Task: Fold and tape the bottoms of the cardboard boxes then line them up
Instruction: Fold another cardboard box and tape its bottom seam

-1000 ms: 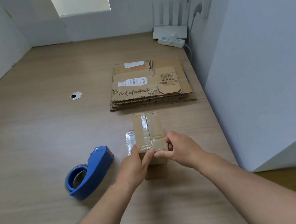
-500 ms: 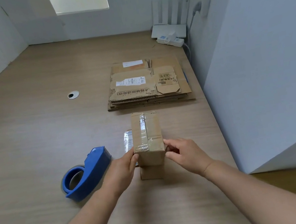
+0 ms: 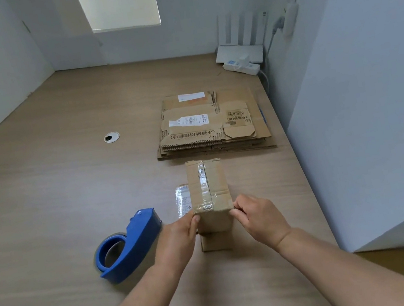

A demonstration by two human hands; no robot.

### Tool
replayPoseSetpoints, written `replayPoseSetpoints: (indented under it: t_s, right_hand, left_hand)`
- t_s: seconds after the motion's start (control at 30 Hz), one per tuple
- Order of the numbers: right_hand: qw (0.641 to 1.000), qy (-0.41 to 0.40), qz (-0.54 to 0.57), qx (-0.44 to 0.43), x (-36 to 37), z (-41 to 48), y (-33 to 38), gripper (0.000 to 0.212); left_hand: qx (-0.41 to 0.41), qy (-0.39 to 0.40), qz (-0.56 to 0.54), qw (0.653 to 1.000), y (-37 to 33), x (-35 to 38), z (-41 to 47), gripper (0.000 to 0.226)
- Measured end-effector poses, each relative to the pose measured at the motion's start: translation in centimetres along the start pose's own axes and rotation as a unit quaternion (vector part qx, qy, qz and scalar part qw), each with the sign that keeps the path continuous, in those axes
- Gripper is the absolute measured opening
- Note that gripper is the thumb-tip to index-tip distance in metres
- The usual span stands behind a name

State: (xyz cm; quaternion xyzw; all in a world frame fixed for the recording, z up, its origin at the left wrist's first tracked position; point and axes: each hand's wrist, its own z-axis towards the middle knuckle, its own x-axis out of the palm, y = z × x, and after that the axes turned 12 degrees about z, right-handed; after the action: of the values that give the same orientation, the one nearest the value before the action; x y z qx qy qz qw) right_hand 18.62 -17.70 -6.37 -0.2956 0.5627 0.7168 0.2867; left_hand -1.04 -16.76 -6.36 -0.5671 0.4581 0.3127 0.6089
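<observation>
A small brown cardboard box sits just below the middle of the view on a pale wood-grain table. It is rectangular, of matte corrugated board with slightly crushed edges. Its closed flaps face up. A strip of clear glossy tape, wrinkled and catching the light, runs along the seam and folds over the near edge. At the base, one loose flap lies flat toward 6 o'clock. Another at 9 o'clock carries a shiny label whose print is too small to read.

The left hand grasps the box's near left corner, thumb at the top edge and fingers curled against the side. The right hand pinches the near right corner with bent fingertips.

At 8 o'clock from the box, near it, lies a blue plastic tape dispenser holding a roll. At 12 o'clock, just beyond the box, is a stack of flattened cardboard boxes with ragged fluted edges. It bears two white shipping labels and printed Chinese characters seen upside down, which I cannot read reliably. At 10 o'clock, well apart, is a round cable hole in the table. At 1 o'clock, in the far corner against grey walls, a white power strip lies in front of a white router with upright antennas.
</observation>
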Motion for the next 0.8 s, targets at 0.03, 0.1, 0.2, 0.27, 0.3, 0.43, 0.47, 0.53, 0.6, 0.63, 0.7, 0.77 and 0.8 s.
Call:
replayPoseSetpoints:
  t_s: [0.03,0.1,0.2,0.27,0.3,0.43,0.47,0.53,0.6,0.63,0.7,0.77,0.8]
  right_hand:
    - [1.000,-0.002,-0.005,-0.001,0.1,-0.2,-0.1,0.025]
    - [1.000,-0.002,0.002,0.006,-0.2,-0.6,0.8,0.026]
    - [0.992,0.026,-0.058,0.109,-1.0,-0.3,2.6,0.043]
    - [0.975,0.040,-0.089,0.198,-1.4,0.1,3.6,0.073]
    - [0.968,0.039,-0.100,0.228,-1.7,0.4,4.0,0.086]
    - [0.951,0.059,-0.109,0.282,-2.1,1.5,3.8,0.108]
    - [0.950,0.067,-0.104,0.286,-2.3,1.8,3.4,0.103]
    - [0.953,0.081,-0.078,0.281,-3.5,2.1,2.5,0.096]
    - [0.958,0.112,-0.039,0.262,-5.2,2.4,1.5,0.097]
    - [0.960,0.143,-0.023,0.240,-6.0,2.5,1.0,0.097]
    - [0.961,0.204,-0.010,0.188,-6.8,2.6,0.4,0.091]
    - [0.964,0.211,-0.027,0.159,-6.6,2.7,0.3,0.084]
    - [0.969,0.181,-0.042,0.164,-6.2,2.7,0.2,0.078]
  left_hand:
    - [-0.001,0.000,0.000,1.000,-0.1,0.0,-0.1,0.029]
    - [0.001,0.003,0.012,1.000,-0.3,0.0,-0.3,0.031]
    - [0.005,0.021,0.026,0.999,-0.7,0.4,-0.7,0.034]
    - [0.013,0.084,0.012,0.996,-1.4,0.6,-0.8,0.039]
    - [0.025,0.116,0.005,0.993,-1.9,0.7,-1.0,0.040]
    - [0.060,0.132,0.016,0.989,-2.3,0.7,-1.5,0.042]
    - [0.042,0.104,0.003,0.994,-2.0,0.3,-1.4,0.041]
    - [0.005,0.033,-0.047,0.998,-1.3,-1.1,-0.9,0.038]
    - [0.013,-0.031,-0.076,0.997,-1.0,-2.3,-0.3,0.050]
    - [0.029,-0.052,-0.080,0.995,-0.8,-2.8,0.0,0.062]
    - [0.055,-0.036,-0.076,0.995,-0.8,-3.4,0.7,0.082]
    - [0.066,0.043,-0.051,0.996,-1.1,-3.7,1.3,0.092]
    - [0.063,0.081,-0.042,0.994,-1.4,-3.8,1.5,0.093]
